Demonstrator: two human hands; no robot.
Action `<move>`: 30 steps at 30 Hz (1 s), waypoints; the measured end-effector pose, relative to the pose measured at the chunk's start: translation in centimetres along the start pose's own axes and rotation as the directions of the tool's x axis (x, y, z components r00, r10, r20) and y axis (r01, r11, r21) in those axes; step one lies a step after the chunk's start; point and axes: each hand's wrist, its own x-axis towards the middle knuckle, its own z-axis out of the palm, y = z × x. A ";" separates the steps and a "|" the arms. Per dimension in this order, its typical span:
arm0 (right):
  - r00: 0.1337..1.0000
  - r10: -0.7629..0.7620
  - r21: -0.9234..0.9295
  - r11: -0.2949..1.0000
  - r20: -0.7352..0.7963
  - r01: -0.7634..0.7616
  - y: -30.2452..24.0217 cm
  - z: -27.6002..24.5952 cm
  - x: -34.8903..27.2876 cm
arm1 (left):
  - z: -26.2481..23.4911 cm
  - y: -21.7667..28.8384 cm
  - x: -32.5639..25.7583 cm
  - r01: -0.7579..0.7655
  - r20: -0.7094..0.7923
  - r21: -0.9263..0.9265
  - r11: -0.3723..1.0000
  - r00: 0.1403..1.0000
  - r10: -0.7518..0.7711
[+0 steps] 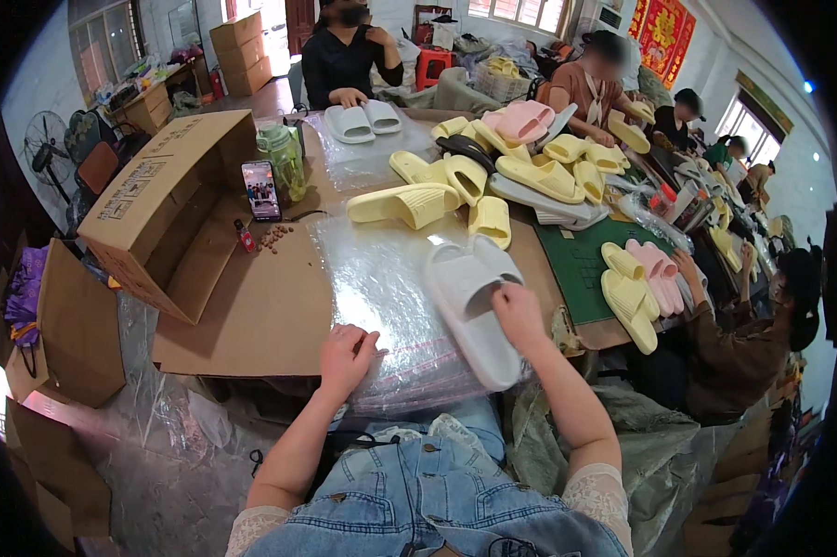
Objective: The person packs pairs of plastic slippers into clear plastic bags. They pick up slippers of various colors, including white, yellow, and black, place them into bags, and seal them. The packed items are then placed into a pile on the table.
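Observation:
My right hand (519, 317) grips a pale grey slide sandal (479, 334) at its strap and side, tilting it over the near edge of the table. Behind it, partly covered, is a second pale grey slide (494, 258). Beneath the sandals lies a stack of clear plastic bags (376, 295) with pinkish seal lines near the front edge. My left hand (349, 357) rests at the near left of these bags, its fingers loosely bent and slightly apart, with nothing visible in them.
Yellow slides (539, 176) are heaped beyond the bags, with a pink pair (519, 121) on top. A cardboard box (172, 204), phone (260, 190) and green jug (284, 158) stand left. A green mat (571, 265) lies right. Several people sit around the tables.

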 end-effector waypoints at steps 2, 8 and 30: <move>0.999 -0.004 -0.039 0.999 0.048 0.006 -0.9 2.6 0.5 | 0.1 -0.1 -0.1 0.007 -0.009 -0.009 1.000 1.000 -0.007; 0.990 0.023 -0.359 0.933 0.141 0.029 -1.8 6.0 3.0 | 0.0 -0.1 -0.3 0.020 -0.008 -0.024 1.000 1.000 -0.020; 0.986 0.166 -0.306 0.937 -0.029 -0.167 -0.9 9.0 4.5 | 0.2 -0.4 -0.3 0.025 0.006 -0.008 1.000 1.000 -0.025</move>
